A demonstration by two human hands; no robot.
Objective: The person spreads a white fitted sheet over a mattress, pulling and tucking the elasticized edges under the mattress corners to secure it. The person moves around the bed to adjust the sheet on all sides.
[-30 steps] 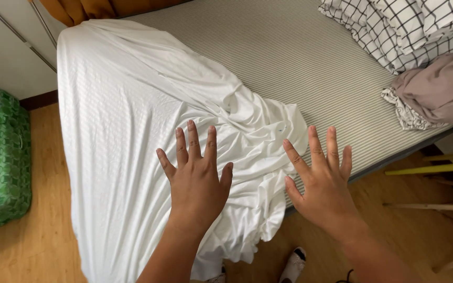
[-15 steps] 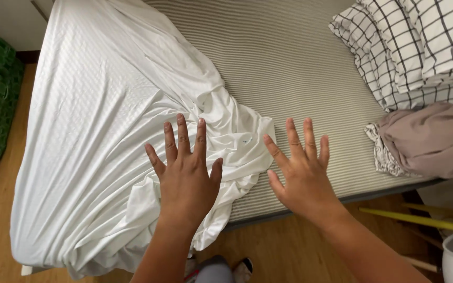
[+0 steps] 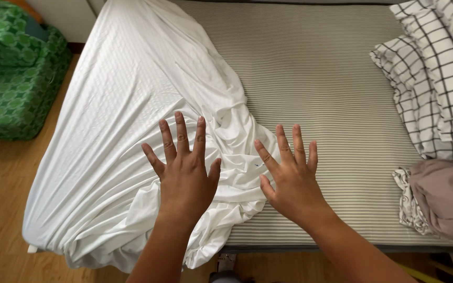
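Beside sheet [image 3: 121,131] — checked bedding [image 3: 436,73].

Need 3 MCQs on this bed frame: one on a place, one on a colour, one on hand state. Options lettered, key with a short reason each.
1. Where does the white sheet lie on the striped mattress?
A. the left part
B. the right part
C. all of it

2. What colour is the cushioned seat on the floor?
A. red
B. green
C. blue

3. How are the left hand and right hand held?
A. fists
C. pinching cloth
B. open, fingers spread

Key: 1 A, bare stripes show to the right of the sheet. 2 B, green patterned fabric. 3 B, all fingers are splayed and grip nothing.
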